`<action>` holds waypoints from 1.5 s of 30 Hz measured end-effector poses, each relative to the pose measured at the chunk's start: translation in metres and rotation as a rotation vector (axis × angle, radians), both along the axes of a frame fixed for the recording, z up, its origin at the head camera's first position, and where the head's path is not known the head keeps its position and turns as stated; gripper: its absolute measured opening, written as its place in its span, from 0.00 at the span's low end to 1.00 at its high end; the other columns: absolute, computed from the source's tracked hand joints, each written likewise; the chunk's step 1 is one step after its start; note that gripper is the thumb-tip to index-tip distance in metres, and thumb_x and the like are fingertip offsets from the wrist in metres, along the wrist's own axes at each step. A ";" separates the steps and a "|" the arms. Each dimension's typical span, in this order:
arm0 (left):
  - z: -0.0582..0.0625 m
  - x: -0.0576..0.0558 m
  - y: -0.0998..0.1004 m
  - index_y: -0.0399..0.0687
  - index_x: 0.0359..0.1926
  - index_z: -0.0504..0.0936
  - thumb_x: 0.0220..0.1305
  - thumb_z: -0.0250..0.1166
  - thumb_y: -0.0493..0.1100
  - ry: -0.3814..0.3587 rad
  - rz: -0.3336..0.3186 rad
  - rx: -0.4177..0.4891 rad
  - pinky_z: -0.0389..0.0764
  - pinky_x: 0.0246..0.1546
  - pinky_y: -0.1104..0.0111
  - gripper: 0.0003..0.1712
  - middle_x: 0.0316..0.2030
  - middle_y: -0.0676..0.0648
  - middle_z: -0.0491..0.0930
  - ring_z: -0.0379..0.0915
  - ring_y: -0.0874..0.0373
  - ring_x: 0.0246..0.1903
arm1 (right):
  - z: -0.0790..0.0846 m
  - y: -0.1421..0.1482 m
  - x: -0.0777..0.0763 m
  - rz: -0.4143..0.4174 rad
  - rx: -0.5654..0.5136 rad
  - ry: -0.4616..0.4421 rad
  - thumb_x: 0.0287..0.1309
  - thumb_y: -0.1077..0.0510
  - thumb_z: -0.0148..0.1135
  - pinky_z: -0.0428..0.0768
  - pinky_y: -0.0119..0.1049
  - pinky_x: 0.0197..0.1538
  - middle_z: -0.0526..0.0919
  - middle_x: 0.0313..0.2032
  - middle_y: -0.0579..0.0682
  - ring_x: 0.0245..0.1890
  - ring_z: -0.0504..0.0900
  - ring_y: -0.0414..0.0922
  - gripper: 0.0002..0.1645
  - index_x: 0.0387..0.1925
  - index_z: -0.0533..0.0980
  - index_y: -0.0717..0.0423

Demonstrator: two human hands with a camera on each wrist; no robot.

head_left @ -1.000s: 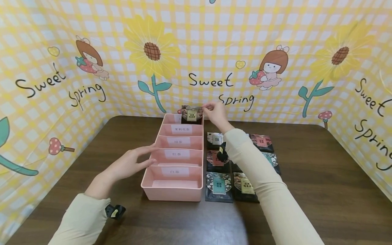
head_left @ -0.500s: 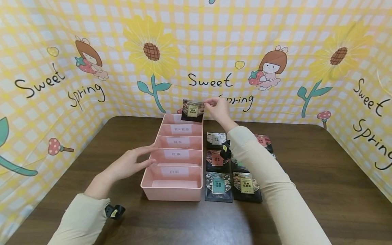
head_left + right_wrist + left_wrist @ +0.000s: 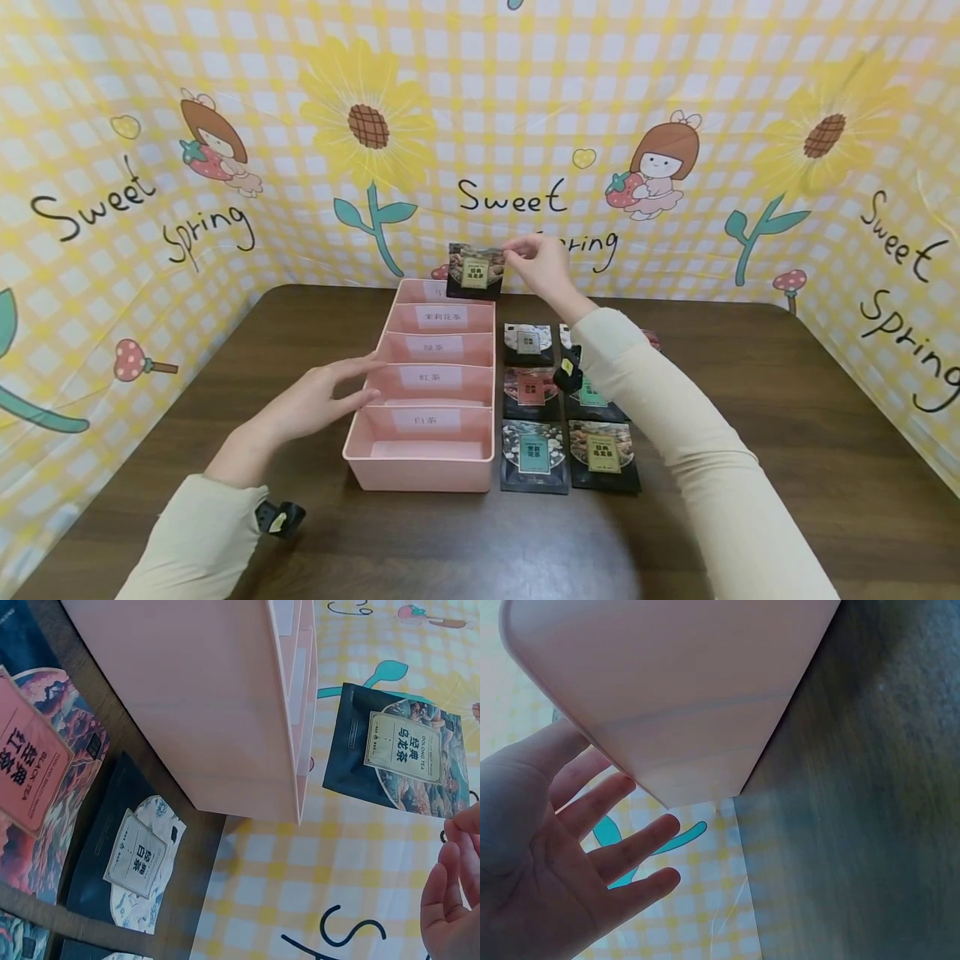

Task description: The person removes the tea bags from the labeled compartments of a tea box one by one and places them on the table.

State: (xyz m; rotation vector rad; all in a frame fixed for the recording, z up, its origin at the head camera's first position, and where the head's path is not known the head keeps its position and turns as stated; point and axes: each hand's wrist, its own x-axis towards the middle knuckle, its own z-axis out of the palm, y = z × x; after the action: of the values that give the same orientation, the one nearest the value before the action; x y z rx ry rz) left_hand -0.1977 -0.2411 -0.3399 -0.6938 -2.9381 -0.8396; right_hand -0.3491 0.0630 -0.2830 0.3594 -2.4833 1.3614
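Note:
My right hand (image 3: 546, 268) pinches the upper right corner of a dark oolong tea sachet (image 3: 475, 272) with a yellow-green label. The sachet hangs upright over the rearmost compartment of a pink divided box (image 3: 422, 475) and partly covers that compartment's label. In the right wrist view, the sachet (image 3: 405, 754) shows whole above the box's rim, fingertips only at its corner. My left hand (image 3: 318, 402) rests at the box's left rim, fingers loosely spread. The left wrist view shows this hand (image 3: 562, 851) with thumb side over the rim and the other fingers outside the wall.
Right of the box, tea sachets lie in rows: white tea (image 3: 528, 343), black tea (image 3: 531, 392), jasmine (image 3: 534, 455) and another oolong (image 3: 604, 455). Several others are partly under the right sleeve (image 3: 675, 417). A yellow checked cloth (image 3: 480, 100) stands behind the wooden table (image 3: 172, 392).
The right hand has lifted the oolong tea sachet up from the rear compartment and shifted slightly right. The left hand stays at the rim.

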 end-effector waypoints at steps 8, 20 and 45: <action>0.000 0.001 0.000 0.42 0.62 0.70 0.64 0.60 0.47 0.001 -0.003 0.003 0.66 0.62 0.45 0.28 0.62 0.36 0.69 0.64 0.39 0.63 | 0.002 0.011 0.006 0.060 -0.051 0.047 0.57 0.62 0.60 0.78 0.29 0.37 0.85 0.36 0.61 0.33 0.81 0.45 0.10 0.37 0.82 0.62; 0.000 0.000 0.001 0.42 0.62 0.70 0.64 0.60 0.47 0.004 -0.007 0.002 0.66 0.62 0.45 0.28 0.62 0.36 0.69 0.63 0.39 0.63 | 0.009 0.039 0.022 0.061 -0.052 0.044 0.57 0.60 0.60 0.72 0.25 0.31 0.85 0.36 0.61 0.26 0.75 0.33 0.11 0.38 0.82 0.61; -0.002 -0.001 0.000 0.41 0.62 0.70 0.65 0.59 0.47 0.023 -0.013 0.002 0.66 0.61 0.45 0.27 0.62 0.36 0.69 0.63 0.38 0.63 | 0.013 0.088 0.057 0.052 -0.029 -0.021 0.59 0.57 0.60 0.72 0.25 0.32 0.82 0.32 0.41 0.29 0.74 0.33 0.13 0.42 0.80 0.61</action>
State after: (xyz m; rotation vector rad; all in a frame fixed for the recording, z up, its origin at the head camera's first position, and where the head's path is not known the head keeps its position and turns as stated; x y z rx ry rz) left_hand -0.1986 -0.2407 -0.3417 -0.7176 -2.9158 -0.8295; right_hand -0.2919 0.1513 -0.2696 0.4084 -2.4850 1.4265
